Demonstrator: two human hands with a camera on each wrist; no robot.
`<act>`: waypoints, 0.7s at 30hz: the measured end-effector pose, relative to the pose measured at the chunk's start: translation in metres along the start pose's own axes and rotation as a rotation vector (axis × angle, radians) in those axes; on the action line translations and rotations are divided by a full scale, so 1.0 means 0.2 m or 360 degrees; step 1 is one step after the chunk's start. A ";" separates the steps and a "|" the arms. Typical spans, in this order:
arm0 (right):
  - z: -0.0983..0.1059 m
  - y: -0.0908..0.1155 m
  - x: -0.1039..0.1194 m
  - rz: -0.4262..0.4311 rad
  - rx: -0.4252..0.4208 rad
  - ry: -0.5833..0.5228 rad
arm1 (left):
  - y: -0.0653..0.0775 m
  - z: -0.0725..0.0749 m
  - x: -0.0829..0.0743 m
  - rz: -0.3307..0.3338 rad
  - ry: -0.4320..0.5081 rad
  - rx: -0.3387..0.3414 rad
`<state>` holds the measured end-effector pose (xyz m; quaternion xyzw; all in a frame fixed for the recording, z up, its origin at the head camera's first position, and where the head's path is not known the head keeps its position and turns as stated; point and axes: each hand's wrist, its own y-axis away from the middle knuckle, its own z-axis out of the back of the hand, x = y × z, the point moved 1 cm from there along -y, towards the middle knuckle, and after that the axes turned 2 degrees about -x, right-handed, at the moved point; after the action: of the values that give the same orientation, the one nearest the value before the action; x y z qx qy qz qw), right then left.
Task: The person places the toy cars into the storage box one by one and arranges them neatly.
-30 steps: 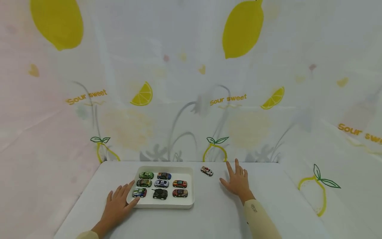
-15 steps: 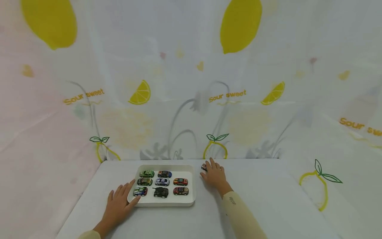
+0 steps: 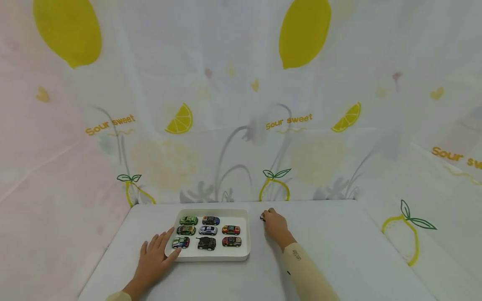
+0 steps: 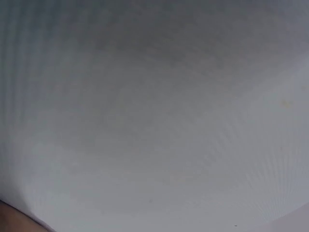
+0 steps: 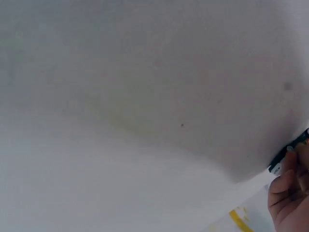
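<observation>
My right hand (image 3: 276,226) pinches a small white toy car (image 3: 262,217) at the back of the table, just right of the tray; the fingers hide most of the car. In the right wrist view, the curled fingers (image 5: 285,191) hold the toy car (image 5: 276,167) at the lower right edge. With fingers spread, my left hand (image 3: 152,256) rests against the left side of the white tray (image 3: 211,258), its thumb at the near left corner. Inside the tray sit several colourful toy cars, among them a green one (image 3: 188,220) and a red one (image 3: 231,241), plus a dark toy tank (image 3: 206,243).
The white tabletop (image 3: 324,251) extends to the right of the tray and in front of it. A lemon-printed curtain (image 3: 233,125) rises behind the table and along both sides. The left wrist view shows little beyond a blurred pale surface (image 4: 145,145).
My right hand has moved left to the white toy car, and its fingers have closed on it. The left hand stays at the tray, and the head view has shifted slightly.
</observation>
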<state>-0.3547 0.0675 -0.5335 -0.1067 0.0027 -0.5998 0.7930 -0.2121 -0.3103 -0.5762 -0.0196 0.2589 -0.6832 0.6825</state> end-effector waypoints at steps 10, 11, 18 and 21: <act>0.01 0.01 -0.02 -0.0048 0.0125 -0.0187 | -0.02 0.02 0.02 0.0022 -0.0033 -0.0001; 0.00 0.02 -0.01 -0.0022 0.0105 -0.0194 | -0.01 0.02 0.03 0.0018 -0.0033 -0.0007; -0.02 0.07 -0.04 0.0068 -0.0044 -0.0193 | -0.02 0.01 0.02 0.0024 -0.0009 0.0037; -0.01 0.07 -0.12 0.0011 -0.0071 -0.0285 | -0.03 0.01 0.01 0.0021 -0.0004 0.0057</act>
<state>-0.3483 0.0945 -0.5416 -0.1775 -0.0546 -0.5849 0.7895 -0.2166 -0.3136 -0.5729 -0.0066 0.2457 -0.6832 0.6876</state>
